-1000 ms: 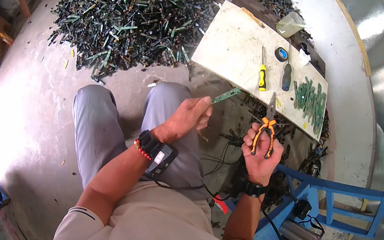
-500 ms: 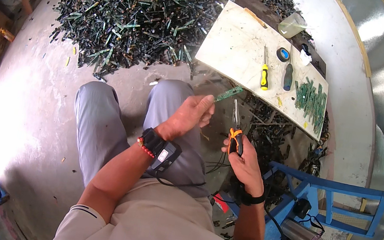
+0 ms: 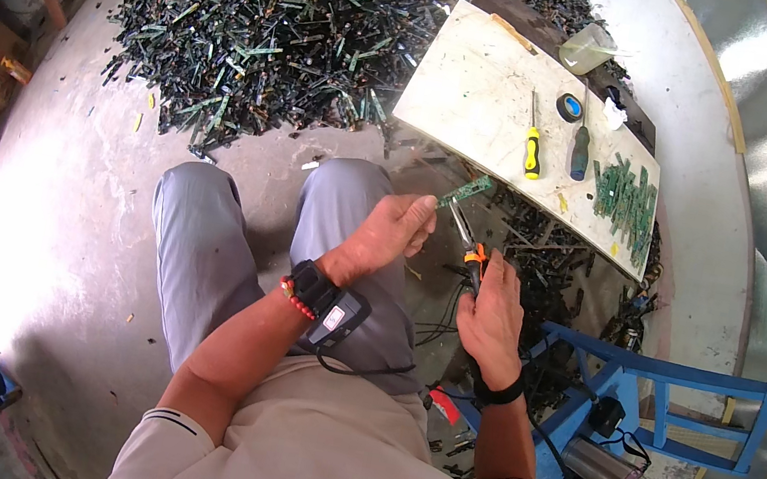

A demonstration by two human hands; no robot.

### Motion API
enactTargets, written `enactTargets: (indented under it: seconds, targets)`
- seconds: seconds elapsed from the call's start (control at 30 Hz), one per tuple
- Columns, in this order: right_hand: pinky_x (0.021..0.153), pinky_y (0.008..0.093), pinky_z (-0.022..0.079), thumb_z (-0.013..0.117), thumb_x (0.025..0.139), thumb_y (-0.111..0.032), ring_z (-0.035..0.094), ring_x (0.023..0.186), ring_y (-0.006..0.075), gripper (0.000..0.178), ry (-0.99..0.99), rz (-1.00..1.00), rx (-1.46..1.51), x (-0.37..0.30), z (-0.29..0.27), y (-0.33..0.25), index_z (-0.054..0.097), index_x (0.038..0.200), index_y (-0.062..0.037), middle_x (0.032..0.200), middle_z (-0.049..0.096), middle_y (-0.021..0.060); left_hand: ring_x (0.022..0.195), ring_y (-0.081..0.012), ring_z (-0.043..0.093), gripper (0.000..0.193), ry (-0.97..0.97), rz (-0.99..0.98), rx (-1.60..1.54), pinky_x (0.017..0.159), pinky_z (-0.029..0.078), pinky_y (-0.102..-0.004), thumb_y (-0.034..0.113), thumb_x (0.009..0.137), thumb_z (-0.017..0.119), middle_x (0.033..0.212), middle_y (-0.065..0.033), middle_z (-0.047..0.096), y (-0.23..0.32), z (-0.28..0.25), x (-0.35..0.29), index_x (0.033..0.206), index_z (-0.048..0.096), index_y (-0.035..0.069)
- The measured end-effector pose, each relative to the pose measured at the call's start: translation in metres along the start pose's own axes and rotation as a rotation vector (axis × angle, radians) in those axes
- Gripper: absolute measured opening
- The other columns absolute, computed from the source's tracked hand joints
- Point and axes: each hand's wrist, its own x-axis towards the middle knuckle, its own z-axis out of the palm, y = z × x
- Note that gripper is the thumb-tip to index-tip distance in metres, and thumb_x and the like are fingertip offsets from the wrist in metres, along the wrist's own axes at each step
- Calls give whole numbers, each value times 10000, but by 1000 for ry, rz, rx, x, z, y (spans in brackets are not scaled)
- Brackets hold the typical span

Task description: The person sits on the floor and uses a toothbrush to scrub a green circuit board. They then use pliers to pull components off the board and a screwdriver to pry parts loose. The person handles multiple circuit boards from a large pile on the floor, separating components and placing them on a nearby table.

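Between the thumb and fingers of my left hand (image 3: 393, 231) is one end of a narrow green circuit board (image 3: 469, 191), its free end pointing up and right. My right hand (image 3: 494, 317) is closed round the orange-and-black handles of long-nose pliers (image 3: 467, 235). The tips of the pliers meet the lower edge of the board, near my left fingertips. Whether the jaws are closed on a part of it is too small to tell. Both hands are above my right knee, just in front of a pale board table.
The pale tabletop (image 3: 471, 82) carries a yellow screwdriver (image 3: 533, 153), a dark screwdriver (image 3: 580, 153), black tape (image 3: 569, 107) and a stack of green circuit boards (image 3: 625, 204). A large heap of dark strips (image 3: 265, 37) covers the floor beyond. A blue stool (image 3: 625, 402) and a steel flask (image 3: 599, 466) are at right.
The pliers have moved left and turned, so their tips now reach the circuit board. My right hand has rolled over the handles. The board in my left hand has turned slightly.
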Motion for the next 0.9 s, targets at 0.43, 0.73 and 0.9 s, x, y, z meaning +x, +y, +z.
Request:
enactTargets:
  seconds: [0.43,0.73,0.9]
  targets:
    - [871,478,479,632,776,-72,519,1113,395,603,12,36,-92,3,7,-4,416,1328,38,1199,512,216,520,-80,400,422,-10,-17,6,474,371,-253,368,1044,438,617,19,438,-2,4,1,813,527,26]
    - [786,488,478,628,786,-110,605,900,403,316,-30,-18,-73,5,5,-5,523,1057,15,921,617,206,546,-97,388,446,5,-15,32,481,349,-264,375,1049,427,650,5,415,0,4,0,801,520,16]
    - [701,482,476,576,816,-90,609,798,429,239,-46,30,150,3,10,-3,542,1023,23,784,600,223,530,-101,394,453,-2,19,23,478,351,-266,373,1052,417,633,-1,417,1,4,-1,794,517,15]
